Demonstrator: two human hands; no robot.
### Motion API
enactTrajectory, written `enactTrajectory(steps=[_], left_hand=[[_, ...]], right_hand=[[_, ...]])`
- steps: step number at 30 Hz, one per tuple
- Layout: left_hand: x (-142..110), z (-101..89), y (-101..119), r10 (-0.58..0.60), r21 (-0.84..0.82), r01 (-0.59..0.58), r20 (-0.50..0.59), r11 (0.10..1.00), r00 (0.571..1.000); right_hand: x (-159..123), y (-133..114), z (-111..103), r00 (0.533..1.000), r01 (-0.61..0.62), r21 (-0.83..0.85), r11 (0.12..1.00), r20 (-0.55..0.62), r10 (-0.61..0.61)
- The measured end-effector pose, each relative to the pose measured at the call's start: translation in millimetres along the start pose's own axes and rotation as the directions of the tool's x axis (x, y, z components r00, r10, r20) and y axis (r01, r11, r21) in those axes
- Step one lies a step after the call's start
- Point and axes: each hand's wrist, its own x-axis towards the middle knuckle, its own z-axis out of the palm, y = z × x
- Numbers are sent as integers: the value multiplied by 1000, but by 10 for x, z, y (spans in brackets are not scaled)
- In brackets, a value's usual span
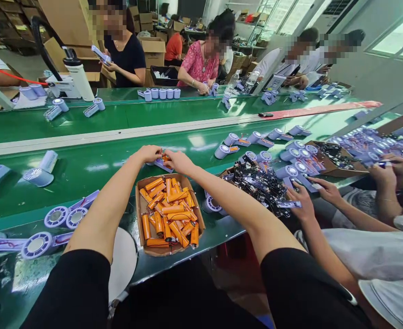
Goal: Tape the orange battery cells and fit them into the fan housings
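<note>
Both hands meet over the green belt, just beyond a cardboard box (160, 252) filled with orange cylindrical batteries (172, 209). Between them is a lavender handheld fan (163, 166), mostly covered by the fingers, with a bit of orange battery showing at its handle. My left hand (146, 154) is closed at the fan's upper left side, its fingertips bent inward. From the right, my right hand (178, 162) pinches at the orange piece on the handle. The exact grip of the fingertips is partly hidden.
Lavender fans (39, 245) lie at left, and more (231, 139) stand along the belt at right. A pile of black circuit boards (261, 183) sits right of the batteries. A co-worker's hands (302, 203) work close by there. A round white stool (123, 260) is below left.
</note>
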Motion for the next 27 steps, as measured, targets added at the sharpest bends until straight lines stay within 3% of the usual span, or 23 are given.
enactTrajectory(steps=[9, 13, 15, 18, 20, 22, 24, 27], left_hand=[[34, -7, 227, -39, -61, 36, -46, 997, 998], [-224, -144, 399, -42, -127, 28, -108, 992, 993], [-593, -205, 450, -45, -162, 16, -176, 987, 983], [-1493, -220, 475, 15, -239, -89, -296, 967, 955], [-2219, -162, 459, 41, -289, -147, -344, 946, 938], [-2921, -46, 401, -6, -318, -115, -357, 941, 934], [-3521, 132, 292, -36, -321, -74, -325, 944, 945], [-4176, 493, 99, 62, -258, -113, -198, 960, 978]], right_hand=[[164, -111, -50, 976, 33, -188, 982, 218, 9], [35, -108, -258, 971, 81, -203, 976, 239, -31], [-141, -114, -352, 983, 87, -188, 978, 175, -54], [-430, -213, -376, 975, 213, -64, 975, 75, -208], [-567, -357, -298, 917, 388, 25, 921, 90, -388], [-631, -540, -172, 861, 492, 27, 870, 133, -491], [-627, -718, -40, 867, 486, -48, 873, 151, -474], [-546, -888, 96, 907, 413, -131, 901, 152, -393]])
